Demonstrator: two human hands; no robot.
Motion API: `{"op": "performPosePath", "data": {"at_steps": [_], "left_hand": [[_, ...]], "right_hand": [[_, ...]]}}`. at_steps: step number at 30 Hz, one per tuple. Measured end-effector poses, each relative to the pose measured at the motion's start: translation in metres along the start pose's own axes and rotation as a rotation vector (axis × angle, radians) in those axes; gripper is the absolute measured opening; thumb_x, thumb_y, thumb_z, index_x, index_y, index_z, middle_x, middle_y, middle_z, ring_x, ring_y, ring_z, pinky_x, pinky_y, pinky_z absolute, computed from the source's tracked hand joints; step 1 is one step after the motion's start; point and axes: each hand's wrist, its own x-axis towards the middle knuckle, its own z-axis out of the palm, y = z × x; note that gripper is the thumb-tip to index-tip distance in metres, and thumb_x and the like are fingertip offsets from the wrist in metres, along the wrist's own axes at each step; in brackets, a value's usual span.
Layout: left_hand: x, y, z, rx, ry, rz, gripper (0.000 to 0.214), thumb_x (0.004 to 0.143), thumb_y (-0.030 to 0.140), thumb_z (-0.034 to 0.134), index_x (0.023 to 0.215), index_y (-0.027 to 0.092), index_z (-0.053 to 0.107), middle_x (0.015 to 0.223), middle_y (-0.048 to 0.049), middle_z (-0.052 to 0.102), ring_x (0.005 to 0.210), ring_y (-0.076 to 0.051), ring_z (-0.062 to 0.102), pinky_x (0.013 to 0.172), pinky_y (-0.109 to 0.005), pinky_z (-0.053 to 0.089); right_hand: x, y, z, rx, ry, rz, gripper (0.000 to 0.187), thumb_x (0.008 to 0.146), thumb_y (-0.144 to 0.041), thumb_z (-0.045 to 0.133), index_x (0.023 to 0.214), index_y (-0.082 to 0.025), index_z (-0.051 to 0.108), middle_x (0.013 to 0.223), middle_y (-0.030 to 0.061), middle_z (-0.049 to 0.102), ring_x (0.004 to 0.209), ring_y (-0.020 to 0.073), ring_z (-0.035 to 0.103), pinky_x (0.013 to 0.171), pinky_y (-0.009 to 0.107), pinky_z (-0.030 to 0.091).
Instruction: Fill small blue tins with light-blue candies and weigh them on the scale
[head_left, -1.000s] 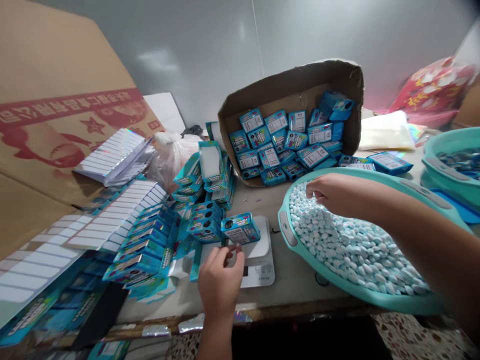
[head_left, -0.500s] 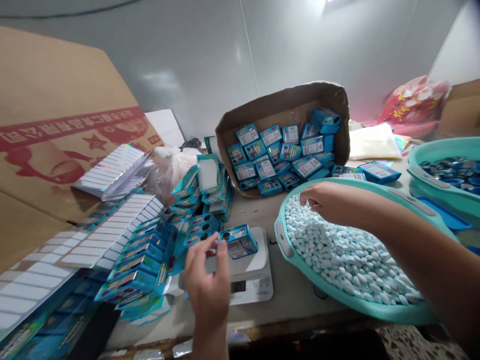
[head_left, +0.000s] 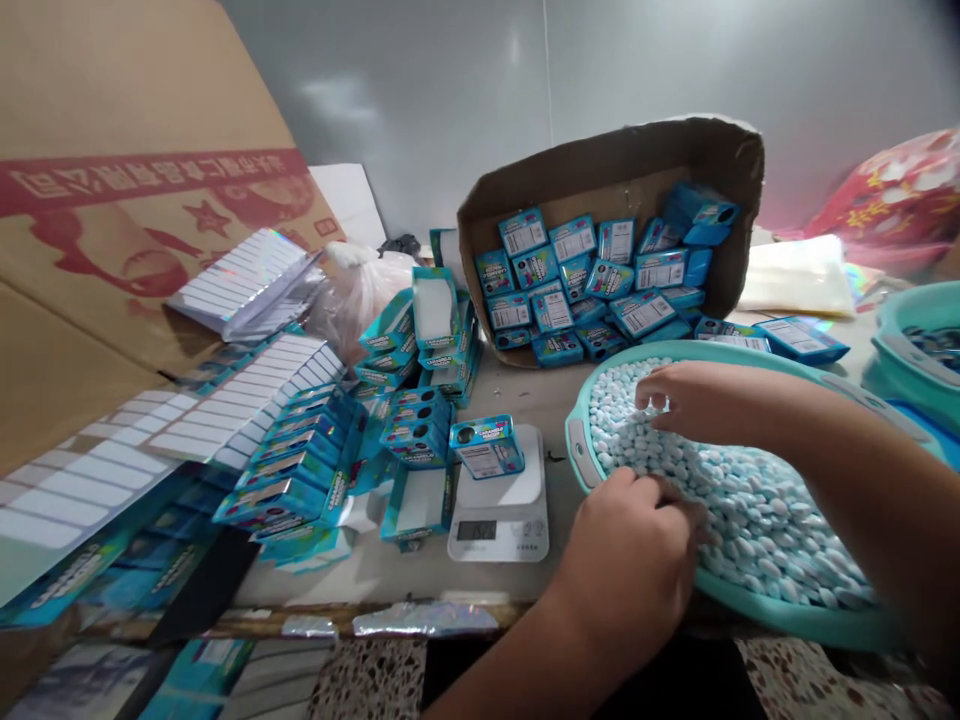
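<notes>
While I work over the desk (head_left: pixel 390 585), the teal plastic basin (head_left: pixel 579 450) sits beside a digital scale (head_left: pixel 499 540) carrying a blue carton (head_left: pixel 487 447). Keep both grips low over the smooth, oval, foil-wrapped pieces (head_left: pixel 757 520), which fill the basin. My right grip (head_left: pixel 697 395) curls at their far side, my left grip (head_left: pixel 626 565) at their near side; whether either holds any, I cannot tell.
</notes>
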Motion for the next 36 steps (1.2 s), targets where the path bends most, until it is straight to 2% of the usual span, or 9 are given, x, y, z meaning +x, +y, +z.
{"op": "performPosePath", "data": {"at_steps": [4, 8, 14, 17, 20, 23, 26, 30, 36], "left_hand": [[0.003, -0.011, 0.007, -0.012, 0.049, 0.072, 0.018, 0.097, 0.021, 0.055, 0.103, 0.018, 0.072, 0.093, -0.0075, 0.069, 0.091, -0.02, 0.064, 0.084, -0.034, 0.056], [0.006, -0.02, 0.015, -0.004, 0.141, 0.11, 0.02, 0.099, 0.019, 0.053, 0.1, 0.015, 0.073, 0.094, -0.0073, 0.071, 0.09, -0.019, 0.066, 0.083, -0.034, 0.057], [0.007, -0.029, 0.018, -0.034, 0.355, 0.19, 0.022, 0.101, 0.018, 0.05, 0.105, 0.014, 0.071, 0.099, -0.0069, 0.073, 0.092, -0.019, 0.067, 0.083, -0.032, 0.056], [0.005, -0.039, 0.006, -0.068, 0.436, 0.175, 0.019, 0.098, 0.016, 0.054, 0.106, 0.015, 0.071, 0.098, -0.0062, 0.073, 0.088, -0.018, 0.066, 0.079, -0.031, 0.056], [-0.005, -0.06, -0.023, -0.034, 0.484, 0.114, 0.023, 0.095, 0.012, 0.057, 0.113, 0.015, 0.071, 0.103, -0.006, 0.074, 0.093, -0.018, 0.067, 0.082, -0.031, 0.056], [-0.023, -0.087, -0.058, 0.076, 0.621, -0.05, 0.018, 0.093, 0.014, 0.064, 0.107, 0.018, 0.074, 0.099, -0.003, 0.076, 0.09, -0.016, 0.07, 0.083, -0.028, 0.056], [-0.042, -0.109, -0.08, 0.19, 0.734, -0.202, 0.012, 0.091, 0.022, 0.068, 0.1, 0.021, 0.077, 0.096, -0.0016, 0.077, 0.088, -0.017, 0.071, 0.083, -0.028, 0.057], [-0.053, -0.124, -0.082, 0.231, 0.732, -0.268, 0.012, 0.089, 0.027, 0.07, 0.098, 0.023, 0.078, 0.094, -0.0008, 0.077, 0.086, -0.019, 0.072, 0.085, -0.031, 0.057], [-0.055, -0.123, -0.071, 0.305, 0.68, -0.322, 0.016, 0.09, 0.031, 0.066, 0.094, 0.023, 0.079, 0.091, -0.0032, 0.077, 0.085, -0.021, 0.07, 0.083, -0.035, 0.057]], "right_hand": [[0.002, -0.002, -0.002, 0.001, -0.077, 0.054, 0.025, 0.08, -0.013, 0.061, 0.103, -0.019, 0.069, 0.098, 0.0064, 0.069, 0.09, 0.0244, 0.063, 0.079, 0.032, 0.043], [0.004, -0.001, -0.002, -0.01, -0.083, 0.041, 0.025, 0.08, -0.016, 0.063, 0.104, -0.019, 0.069, 0.098, 0.0065, 0.069, 0.086, 0.0236, 0.062, 0.073, 0.031, 0.042], [0.004, 0.003, -0.004, 0.008, -0.1, 0.022, 0.026, 0.081, -0.015, 0.065, 0.106, -0.019, 0.07, 0.092, 0.0038, 0.07, 0.078, 0.0206, 0.059, 0.067, 0.03, 0.039], [0.005, 0.004, -0.004, 0.014, -0.094, 0.031, 0.023, 0.082, -0.018, 0.066, 0.105, -0.019, 0.07, 0.093, 0.0039, 0.07, 0.078, 0.0204, 0.059, 0.066, 0.03, 0.039], [0.005, 0.006, -0.002, 0.028, -0.091, 0.036, 0.023, 0.083, -0.017, 0.065, 0.105, -0.02, 0.069, 0.094, 0.0037, 0.07, 0.079, 0.0201, 0.06, 0.066, 0.029, 0.04], [0.004, 0.006, -0.002, 0.035, -0.097, 0.039, 0.026, 0.082, -0.015, 0.063, 0.106, -0.021, 0.069, 0.097, 0.0041, 0.069, 0.082, 0.0204, 0.06, 0.066, 0.029, 0.04], [0.002, 0.006, -0.003, 0.042, -0.089, 0.032, 0.026, 0.081, -0.016, 0.062, 0.105, -0.022, 0.07, 0.099, 0.0044, 0.069, 0.082, 0.021, 0.06, 0.065, 0.029, 0.04], [0.001, 0.007, -0.002, 0.044, -0.084, 0.034, 0.027, 0.081, -0.016, 0.059, 0.106, -0.02, 0.069, 0.098, 0.006, 0.069, 0.081, 0.0216, 0.06, 0.066, 0.031, 0.04], [0.001, 0.011, 0.0, 0.06, -0.054, 0.017, 0.027, 0.082, -0.017, 0.059, 0.107, -0.02, 0.069, 0.098, 0.0059, 0.069, 0.082, 0.0216, 0.06, 0.068, 0.03, 0.04]]}}
